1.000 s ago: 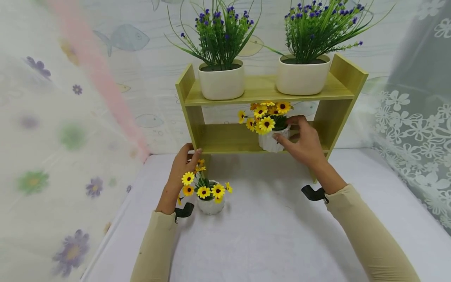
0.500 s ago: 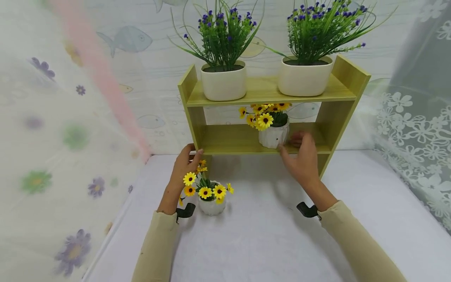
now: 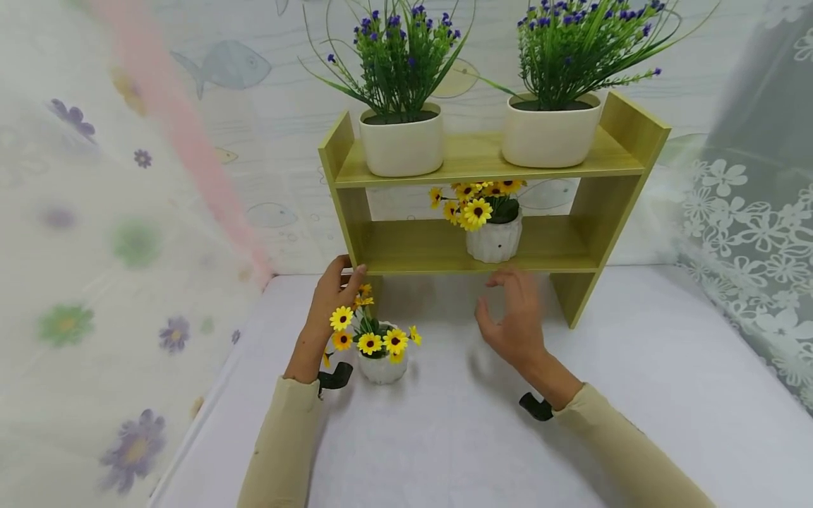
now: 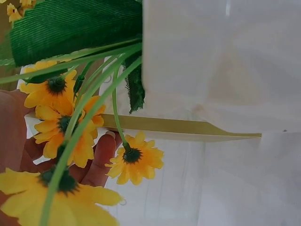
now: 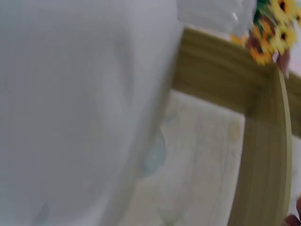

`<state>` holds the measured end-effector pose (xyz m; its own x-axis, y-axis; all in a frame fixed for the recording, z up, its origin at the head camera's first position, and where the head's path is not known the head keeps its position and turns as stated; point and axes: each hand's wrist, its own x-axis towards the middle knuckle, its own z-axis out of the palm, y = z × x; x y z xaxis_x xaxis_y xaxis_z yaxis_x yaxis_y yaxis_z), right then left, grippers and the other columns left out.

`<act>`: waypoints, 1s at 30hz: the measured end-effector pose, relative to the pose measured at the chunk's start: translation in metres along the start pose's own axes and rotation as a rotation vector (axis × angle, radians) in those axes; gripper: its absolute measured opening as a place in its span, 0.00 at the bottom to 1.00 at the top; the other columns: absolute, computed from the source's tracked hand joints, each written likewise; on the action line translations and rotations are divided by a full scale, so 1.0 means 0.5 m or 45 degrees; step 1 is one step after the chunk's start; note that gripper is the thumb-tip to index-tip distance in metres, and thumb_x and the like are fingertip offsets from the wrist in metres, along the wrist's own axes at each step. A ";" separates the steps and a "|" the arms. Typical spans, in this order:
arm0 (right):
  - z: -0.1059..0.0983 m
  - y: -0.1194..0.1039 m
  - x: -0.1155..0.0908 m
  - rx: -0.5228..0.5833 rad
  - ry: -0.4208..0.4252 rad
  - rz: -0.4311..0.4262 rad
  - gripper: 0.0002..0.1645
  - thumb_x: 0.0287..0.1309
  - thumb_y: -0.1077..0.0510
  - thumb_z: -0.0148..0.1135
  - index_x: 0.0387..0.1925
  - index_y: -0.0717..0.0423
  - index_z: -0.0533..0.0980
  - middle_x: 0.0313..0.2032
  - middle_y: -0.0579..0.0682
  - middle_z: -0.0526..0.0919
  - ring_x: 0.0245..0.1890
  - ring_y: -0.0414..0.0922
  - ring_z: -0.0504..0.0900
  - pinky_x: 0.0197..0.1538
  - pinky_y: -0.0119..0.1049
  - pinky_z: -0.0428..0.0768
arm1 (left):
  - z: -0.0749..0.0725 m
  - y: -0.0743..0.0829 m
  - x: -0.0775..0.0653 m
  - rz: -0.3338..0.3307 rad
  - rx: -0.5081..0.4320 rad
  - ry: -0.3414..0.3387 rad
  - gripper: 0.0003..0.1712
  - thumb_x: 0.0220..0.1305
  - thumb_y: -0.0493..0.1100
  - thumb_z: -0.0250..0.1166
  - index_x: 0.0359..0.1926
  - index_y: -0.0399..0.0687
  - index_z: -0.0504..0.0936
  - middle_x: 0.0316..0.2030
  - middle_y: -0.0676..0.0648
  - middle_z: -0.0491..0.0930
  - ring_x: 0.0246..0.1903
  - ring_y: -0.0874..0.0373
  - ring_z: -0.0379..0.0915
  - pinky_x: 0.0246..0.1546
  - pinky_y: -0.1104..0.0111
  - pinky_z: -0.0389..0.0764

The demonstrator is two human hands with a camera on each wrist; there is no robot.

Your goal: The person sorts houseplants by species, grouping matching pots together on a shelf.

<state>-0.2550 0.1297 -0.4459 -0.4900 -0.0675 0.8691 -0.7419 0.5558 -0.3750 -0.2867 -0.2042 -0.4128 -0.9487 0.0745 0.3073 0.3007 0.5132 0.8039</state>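
My left hand [image 3: 326, 302] grips the left side panel of a two-tier wooden shelf [image 3: 413, 247]. In the left wrist view its fingers [image 4: 101, 160] lie round the panel's edge, partly hidden by yellow flowers. Below the middle board, my right hand [image 3: 517, 321] hovers over the table with fingers loosely bent and nothing in them. A white pot of yellow flowers [image 3: 495, 243] stands upright on the middle board, right of centre. A second white flowerpot [image 3: 383, 369] with yellow blooms stands on the table beside my left wrist.
On the top board are two cream planters, one on the left [image 3: 401, 148] and one on the right [image 3: 551, 137], with purple flowers and long grass. A white cloth covers the table [image 3: 444, 430]. Printed curtains [image 3: 127, 282] hang at the back and sides.
My right hand has released the flowerpot on the middle board and drawn back and down toward the table. The pot has settled upright there. My left hand keeps its grip on the shelf.
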 end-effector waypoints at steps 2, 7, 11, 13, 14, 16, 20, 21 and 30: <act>0.017 -0.010 -0.015 0.026 -0.073 -0.054 0.14 0.54 0.68 0.69 0.43 0.65 0.77 0.44 0.59 0.80 0.48 0.58 0.78 0.54 0.52 0.75 | -0.001 -0.001 -0.001 -0.006 0.003 -0.003 0.37 0.82 0.65 0.53 0.75 0.44 0.67 0.68 0.41 0.73 0.64 0.40 0.78 0.62 0.46 0.82; 0.053 -0.039 -0.051 0.093 -0.345 -0.110 0.08 0.59 0.67 0.70 0.37 0.55 0.79 0.43 0.51 0.79 0.41 0.48 0.81 0.41 0.44 0.83 | -0.002 -0.002 -0.002 -0.005 -0.002 -0.008 0.37 0.81 0.64 0.53 0.75 0.43 0.67 0.68 0.40 0.73 0.64 0.41 0.79 0.63 0.46 0.82; 0.076 -0.062 -0.067 0.168 -0.569 -0.132 0.05 0.64 0.63 0.69 0.39 0.52 0.82 0.47 0.47 0.80 0.44 0.43 0.82 0.43 0.40 0.85 | -0.002 0.000 0.000 0.012 -0.006 -0.002 0.36 0.81 0.63 0.54 0.75 0.43 0.67 0.68 0.40 0.74 0.63 0.41 0.79 0.62 0.46 0.82; 0.087 -0.073 -0.068 0.190 -0.667 -0.140 0.07 0.65 0.61 0.70 0.44 0.51 0.84 0.51 0.47 0.81 0.47 0.42 0.84 0.46 0.39 0.86 | -0.002 0.002 0.000 0.019 -0.004 -0.001 0.36 0.82 0.63 0.54 0.75 0.42 0.67 0.68 0.40 0.74 0.63 0.41 0.79 0.61 0.46 0.83; 0.092 -0.078 -0.068 0.195 -0.711 -0.141 0.09 0.66 0.61 0.70 0.47 0.51 0.84 0.53 0.47 0.81 0.48 0.43 0.84 0.48 0.40 0.87 | -0.001 0.003 0.000 0.015 -0.005 -0.001 0.36 0.82 0.62 0.54 0.75 0.43 0.67 0.68 0.40 0.74 0.63 0.40 0.79 0.62 0.46 0.83; 0.101 -0.087 -0.066 0.192 -0.777 -0.136 0.14 0.66 0.60 0.71 0.52 0.51 0.84 0.57 0.49 0.81 0.50 0.43 0.85 0.51 0.41 0.87 | -0.001 0.005 0.000 0.005 -0.002 -0.001 0.36 0.82 0.62 0.54 0.76 0.42 0.67 0.68 0.40 0.73 0.64 0.40 0.79 0.62 0.46 0.82; 0.116 -0.102 -0.063 0.192 -0.863 -0.106 0.17 0.66 0.57 0.72 0.55 0.52 0.84 0.61 0.51 0.79 0.53 0.45 0.86 0.54 0.43 0.87 | -0.002 0.007 0.000 -0.010 0.000 -0.002 0.36 0.82 0.62 0.54 0.76 0.42 0.66 0.69 0.40 0.73 0.65 0.39 0.78 0.63 0.46 0.82; 0.119 -0.106 -0.062 0.193 -0.884 -0.087 0.18 0.66 0.56 0.72 0.56 0.52 0.83 0.62 0.52 0.78 0.54 0.46 0.86 0.55 0.43 0.87 | -0.002 0.006 0.000 -0.007 0.002 0.001 0.37 0.82 0.62 0.54 0.76 0.42 0.66 0.69 0.40 0.73 0.65 0.40 0.78 0.63 0.46 0.82; 0.149 -0.135 -0.047 0.133 -1.068 0.142 0.39 0.64 0.44 0.75 0.71 0.54 0.75 0.71 0.57 0.74 0.65 0.54 0.80 0.64 0.52 0.82 | 0.001 0.004 -0.002 0.003 0.011 0.022 0.37 0.82 0.63 0.54 0.76 0.42 0.67 0.69 0.39 0.73 0.65 0.38 0.77 0.63 0.45 0.81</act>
<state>-0.2276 0.0322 -0.4651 -0.7087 -0.6317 0.3141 -0.6876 0.5189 -0.5079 -0.2855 -0.2028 -0.4118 -0.9461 0.0607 0.3181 0.3020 0.5203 0.7988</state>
